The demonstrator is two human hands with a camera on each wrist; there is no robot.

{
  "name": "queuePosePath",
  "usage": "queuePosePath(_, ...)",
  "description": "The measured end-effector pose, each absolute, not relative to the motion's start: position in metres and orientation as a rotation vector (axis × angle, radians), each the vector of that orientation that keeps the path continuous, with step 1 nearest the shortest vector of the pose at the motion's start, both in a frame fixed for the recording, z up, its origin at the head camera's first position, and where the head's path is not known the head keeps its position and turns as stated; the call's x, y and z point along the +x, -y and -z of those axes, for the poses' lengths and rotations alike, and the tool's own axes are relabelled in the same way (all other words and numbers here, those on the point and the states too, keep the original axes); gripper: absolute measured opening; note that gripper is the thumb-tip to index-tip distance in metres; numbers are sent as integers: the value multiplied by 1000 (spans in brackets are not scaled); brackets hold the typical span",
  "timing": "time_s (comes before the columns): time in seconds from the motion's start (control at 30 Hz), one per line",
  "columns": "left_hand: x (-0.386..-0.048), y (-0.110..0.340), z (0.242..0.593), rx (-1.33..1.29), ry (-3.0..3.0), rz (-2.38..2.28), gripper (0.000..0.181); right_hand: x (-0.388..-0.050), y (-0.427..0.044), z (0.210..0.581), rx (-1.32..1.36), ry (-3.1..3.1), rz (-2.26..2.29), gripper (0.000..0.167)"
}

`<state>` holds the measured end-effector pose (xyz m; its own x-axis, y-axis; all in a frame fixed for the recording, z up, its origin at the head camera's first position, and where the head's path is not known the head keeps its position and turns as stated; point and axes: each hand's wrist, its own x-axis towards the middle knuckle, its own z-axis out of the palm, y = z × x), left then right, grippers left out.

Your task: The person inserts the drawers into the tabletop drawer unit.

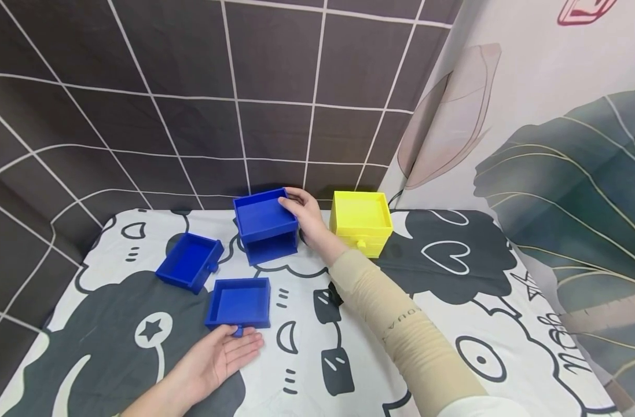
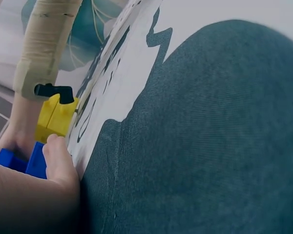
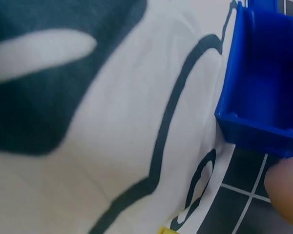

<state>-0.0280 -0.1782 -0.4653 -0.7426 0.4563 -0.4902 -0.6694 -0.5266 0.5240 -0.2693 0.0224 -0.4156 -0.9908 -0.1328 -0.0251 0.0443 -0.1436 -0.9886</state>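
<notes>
A blue drawer cabinet (image 1: pixel 265 217) with a shallow tray top and a hollow front stands near the wall; its interior shows in the right wrist view. My right hand (image 1: pixel 308 217) grips its right side, thumb over the top rim. In front lies a blue drawer (image 1: pixel 240 302) with a small knob (image 1: pixel 238 332). My left hand (image 1: pixel 213 359) is beside that knob, palm up, fingers straight, thumb near the drawer's front. A second blue drawer (image 1: pixel 189 263) rests at an angle to the left. The left wrist view shows only part of the left hand (image 2: pixel 61 161).
A yellow drawer cabinet (image 1: pixel 361 217) with a knob stands right of the blue one. A patterned cloth (image 1: pixel 307 353) in white and dark grey covers the table. Behind it hangs a dark grid-patterned curtain (image 1: pixel 275 133).
</notes>
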Motion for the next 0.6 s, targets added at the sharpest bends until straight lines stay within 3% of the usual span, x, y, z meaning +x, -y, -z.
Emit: queuePosePath(0.6, -29, 173, 463, -416, -955, -2258, 40, -252, -23, 422, 17, -2155, 2409, 41)
